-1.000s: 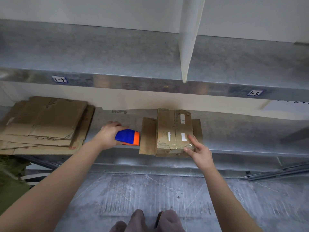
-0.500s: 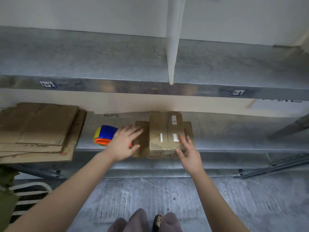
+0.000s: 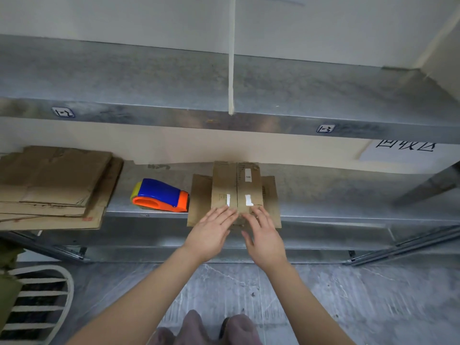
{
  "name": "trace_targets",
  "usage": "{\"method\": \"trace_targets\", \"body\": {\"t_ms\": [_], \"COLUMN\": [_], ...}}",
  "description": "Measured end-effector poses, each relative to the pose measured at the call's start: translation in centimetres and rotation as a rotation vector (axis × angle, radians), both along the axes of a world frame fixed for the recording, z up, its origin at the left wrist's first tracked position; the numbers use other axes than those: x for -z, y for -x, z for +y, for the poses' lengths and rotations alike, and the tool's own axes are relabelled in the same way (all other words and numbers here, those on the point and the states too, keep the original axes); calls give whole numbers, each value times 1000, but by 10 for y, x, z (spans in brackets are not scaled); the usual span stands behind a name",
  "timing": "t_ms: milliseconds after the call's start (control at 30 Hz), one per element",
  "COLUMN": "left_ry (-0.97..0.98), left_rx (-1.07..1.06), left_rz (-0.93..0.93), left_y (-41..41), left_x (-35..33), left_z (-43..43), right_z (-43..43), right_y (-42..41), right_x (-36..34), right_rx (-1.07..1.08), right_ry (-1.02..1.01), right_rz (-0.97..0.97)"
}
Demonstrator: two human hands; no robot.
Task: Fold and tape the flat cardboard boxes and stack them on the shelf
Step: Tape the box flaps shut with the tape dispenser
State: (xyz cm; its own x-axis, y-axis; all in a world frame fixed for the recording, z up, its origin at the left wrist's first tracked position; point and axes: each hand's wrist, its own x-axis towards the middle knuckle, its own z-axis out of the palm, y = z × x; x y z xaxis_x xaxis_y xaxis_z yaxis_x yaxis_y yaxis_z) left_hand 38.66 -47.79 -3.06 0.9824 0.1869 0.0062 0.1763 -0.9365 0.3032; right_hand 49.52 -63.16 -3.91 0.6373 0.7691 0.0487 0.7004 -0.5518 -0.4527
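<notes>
Hands lie flat: left hand (image 3: pixel 211 232) and right hand (image 3: pixel 263 235), fingers straight and slightly spread, press the near end of the small cardboard box (image 3: pixel 236 185) at the lower shelf's (image 3: pixel 348 212) front edge. Its top flaps meet; whether tape holds them I cannot tell. At nine o'clock of the box sits the tape dispenser (image 3: pixel 159 195), untouched. Farther at nine, the stack of flat cardboard (image 3: pixel 54 183) awaits folding, so most work seems left. The upper shelf (image 3: pixel 149 113) overhangs at twelve.
</notes>
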Motion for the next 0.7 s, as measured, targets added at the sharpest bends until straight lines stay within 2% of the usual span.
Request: {"method": "trace_targets", "body": {"t_ms": [100, 233, 367, 433, 700], "left_ry": [10, 279, 460, 473, 342], "left_rx": [-72, -347, -440, -463, -558], "left_rz": [-99, -165, -165, -160, -160], "left_y": [6, 25, 21, 14, -5], "left_x": [-2, 0, -2, -3, -2], "left_z": [1, 13, 14, 12, 7], "right_z": [-2, -14, -19, -15, 3], "right_y": [-4, -17, -31, -31, -27], "right_x": [-1, -3, -5, -4, 0], "right_rx": [-12, 38, 131, 169, 305], "right_ry": [-8, -173, -249, -272, -305], "right_rz": [11, 138, 332, 388, 378]}}
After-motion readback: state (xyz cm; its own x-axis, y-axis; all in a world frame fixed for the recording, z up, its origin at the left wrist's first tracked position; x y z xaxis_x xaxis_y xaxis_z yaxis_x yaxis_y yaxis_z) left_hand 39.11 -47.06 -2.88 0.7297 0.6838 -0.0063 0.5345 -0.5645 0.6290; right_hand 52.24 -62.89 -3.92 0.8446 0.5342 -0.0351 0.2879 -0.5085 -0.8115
